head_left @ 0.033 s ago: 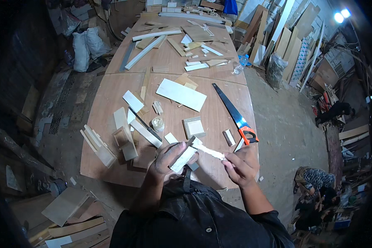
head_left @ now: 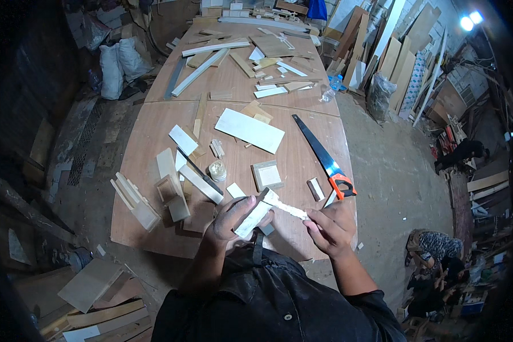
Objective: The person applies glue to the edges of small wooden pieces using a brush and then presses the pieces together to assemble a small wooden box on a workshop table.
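Observation:
My left hand (head_left: 232, 218) is closed around a small wooden block (head_left: 253, 221) with a white face and a brown edge, held above the near edge of the table. Pinched in the fingers of my right hand (head_left: 333, 227) is a thin stick (head_left: 290, 210) thickly coated in white, perhaps glue. Its far end meets the block's upper corner. Just beyond the block lies a small square framed wooden piece (head_left: 267, 175). Left of that piece stands a small open jar (head_left: 217, 170) with pale contents. A handsaw (head_left: 319, 150) with an orange and black handle lies beyond my right hand.
Wooden box-like pieces (head_left: 136, 205) stand at the table's left edge. A white board (head_left: 249, 131) lies mid-table, with offcuts (head_left: 211, 68) farther back. Planks (head_left: 390, 57) lean on the right wall. Another person (head_left: 436, 245) is low down at the right.
My right hand has shifted very slightly left with the stick, whose coated end sits a little more over the block's corner. The rest looks the same.

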Demonstrator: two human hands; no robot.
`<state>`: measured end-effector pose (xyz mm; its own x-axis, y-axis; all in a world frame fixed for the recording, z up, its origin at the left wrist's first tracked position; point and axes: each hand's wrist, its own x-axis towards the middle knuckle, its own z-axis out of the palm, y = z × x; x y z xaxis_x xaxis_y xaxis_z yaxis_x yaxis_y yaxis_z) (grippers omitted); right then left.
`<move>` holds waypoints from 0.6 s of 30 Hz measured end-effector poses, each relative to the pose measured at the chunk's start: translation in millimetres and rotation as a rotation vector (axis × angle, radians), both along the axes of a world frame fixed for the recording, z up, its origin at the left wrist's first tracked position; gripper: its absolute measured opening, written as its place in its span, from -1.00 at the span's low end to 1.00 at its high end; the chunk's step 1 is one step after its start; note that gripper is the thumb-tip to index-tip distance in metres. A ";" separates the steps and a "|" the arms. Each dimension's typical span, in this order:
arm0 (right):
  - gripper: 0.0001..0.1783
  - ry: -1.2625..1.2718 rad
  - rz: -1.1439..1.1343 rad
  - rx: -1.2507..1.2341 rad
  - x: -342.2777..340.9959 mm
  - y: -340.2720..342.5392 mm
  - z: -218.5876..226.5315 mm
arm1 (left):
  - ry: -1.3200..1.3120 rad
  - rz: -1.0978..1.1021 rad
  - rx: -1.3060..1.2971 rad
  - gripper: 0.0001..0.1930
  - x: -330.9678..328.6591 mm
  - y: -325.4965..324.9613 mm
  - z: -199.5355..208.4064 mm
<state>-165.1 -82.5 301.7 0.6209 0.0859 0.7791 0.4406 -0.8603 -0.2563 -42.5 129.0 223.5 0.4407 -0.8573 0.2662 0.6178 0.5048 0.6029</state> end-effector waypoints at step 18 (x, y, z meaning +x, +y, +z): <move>-0.77 0.011 0.110 0.030 -3.8 8.0 -4.1 | -0.001 0.185 0.149 -0.71 1.8 -1.1 -34.0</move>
<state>-168.8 -74.5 297.6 0.6177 0.1308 0.7754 0.5290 -0.7987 -0.2867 -40.7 127.8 189.5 0.5941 -0.7916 0.1430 0.5224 0.5148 0.6797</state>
